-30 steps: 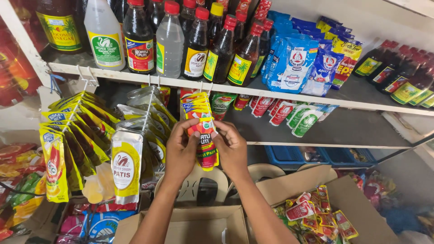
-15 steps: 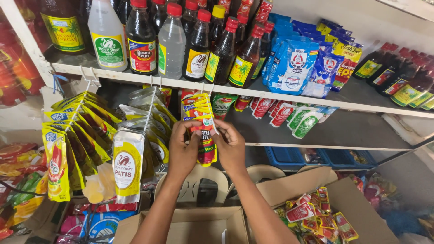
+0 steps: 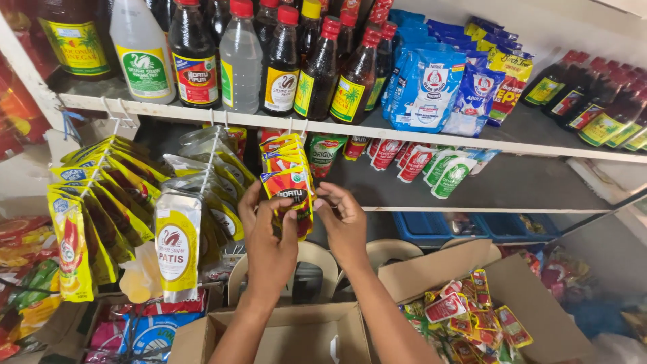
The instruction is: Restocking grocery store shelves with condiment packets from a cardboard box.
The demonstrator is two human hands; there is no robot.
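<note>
My left hand point(image 3: 266, 232) and my right hand point(image 3: 344, 226) are raised in front of a hook under the white shelf point(image 3: 377, 131). Both pinch the front red and yellow sachet point(image 3: 291, 195), one side each. This sachet hangs at the front of a stack of like sachets point(image 3: 283, 152) on the hook. Next to it on the left hang silver sauce pouches point(image 3: 178, 246) and yellow sachets point(image 3: 71, 249).
Dark and clear sauce bottles point(image 3: 280, 64) and blue powder bags point(image 3: 431, 87) stand on the shelf above. Below me are an open cardboard box point(image 3: 283, 337) and a second box of red sachets point(image 3: 465, 317). Plastic chairs point(image 3: 310, 259) stand behind the boxes.
Both hands stay on the front sachet with only small shifts of the fingers along its edges. The view has moved slightly.
</note>
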